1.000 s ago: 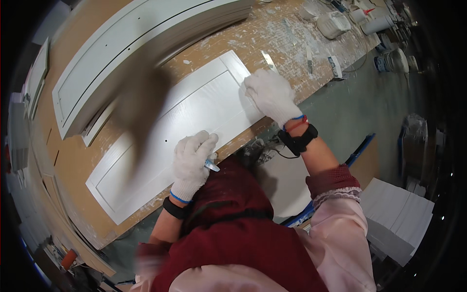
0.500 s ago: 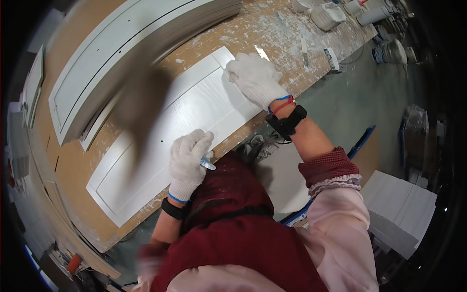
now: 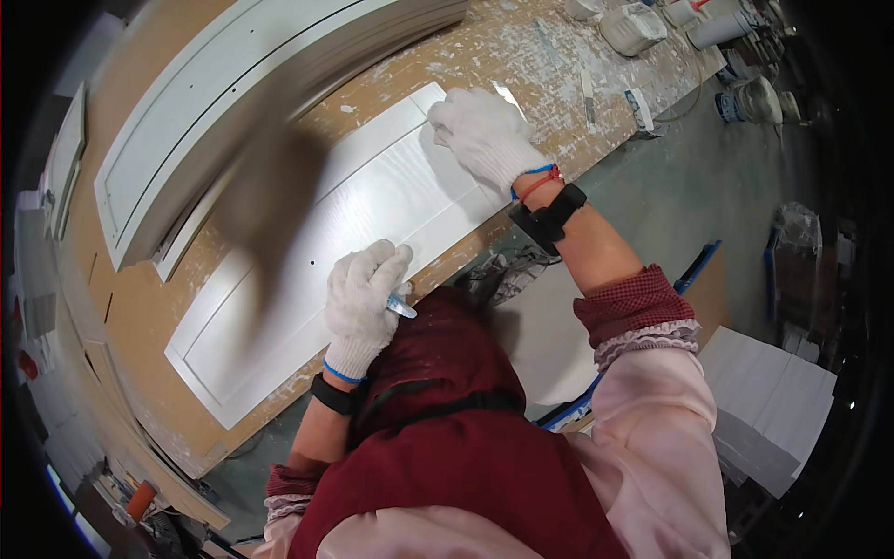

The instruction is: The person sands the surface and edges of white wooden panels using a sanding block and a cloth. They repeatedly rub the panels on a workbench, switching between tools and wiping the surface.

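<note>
A white panel (image 3: 372, 177) with a grooved border and one small dark hole lies diagonally on the work table. My left hand (image 3: 358, 303), in a white knitted glove, rests at the panel's near edge. Its fingers are curled round a small pale-blue tool (image 3: 400, 306) whose end sticks out to the right; its exact kind is hidden. Gloved as well, my right hand (image 3: 484, 130) is over the panel's far right end, fingers bent in. What those fingers hold, if anything, is hidden. Beyond that hand lies a shiny flat strip (image 3: 504, 91).
A stack of white panels (image 3: 177, 121) stands on the far left of the paint-spotted table (image 3: 447, 61). Tubs (image 3: 633, 30) and bottles crowd its far right corner. White boards (image 3: 764, 401) are piled at the right. A dark blurred shape (image 3: 279, 177) hides part of the panel.
My right hand has shifted slightly left along the panel's far end. My left hand keeps its hold on the pale-blue tool. The view has shifted a little.
</note>
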The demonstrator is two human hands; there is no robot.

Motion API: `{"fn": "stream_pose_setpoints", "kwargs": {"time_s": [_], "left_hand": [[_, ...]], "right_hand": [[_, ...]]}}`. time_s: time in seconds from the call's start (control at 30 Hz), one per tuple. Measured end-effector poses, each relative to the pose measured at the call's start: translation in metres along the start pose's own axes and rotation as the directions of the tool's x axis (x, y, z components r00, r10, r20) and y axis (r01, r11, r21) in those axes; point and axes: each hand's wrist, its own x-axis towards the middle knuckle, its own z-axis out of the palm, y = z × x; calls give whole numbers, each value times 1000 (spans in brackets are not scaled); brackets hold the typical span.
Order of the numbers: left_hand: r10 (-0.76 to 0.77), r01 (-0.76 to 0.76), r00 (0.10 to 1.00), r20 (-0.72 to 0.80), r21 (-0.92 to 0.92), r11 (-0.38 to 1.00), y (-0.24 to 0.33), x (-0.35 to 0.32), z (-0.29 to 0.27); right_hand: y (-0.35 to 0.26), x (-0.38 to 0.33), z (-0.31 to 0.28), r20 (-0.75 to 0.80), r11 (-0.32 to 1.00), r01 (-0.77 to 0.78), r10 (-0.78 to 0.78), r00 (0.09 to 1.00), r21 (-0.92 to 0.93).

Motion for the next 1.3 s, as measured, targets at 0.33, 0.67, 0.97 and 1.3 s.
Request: {"fn": "stream_pose_setpoints", "kwargs": {"time_s": [0.33,0.67,0.97,1.3], "left_hand": [[-5,5,1000,12,-6,1000,-1,-1,-1],[-3,3,1000,-7,-20,1000,-6,-1,1],[18,-19,1000,-7,-56,998,-1,2,4],[0,-5,997,-74,-72,997,-2,-1,3]], "right_hand": [[6,-59,-5,88,995,-9,1,996,96],[0,-47,-4,109,989,-56,41,993,140],[3,-12,1,3,997,-46,46,999,70],[8,-100,4,118,999,-39,36,992,18]]}}
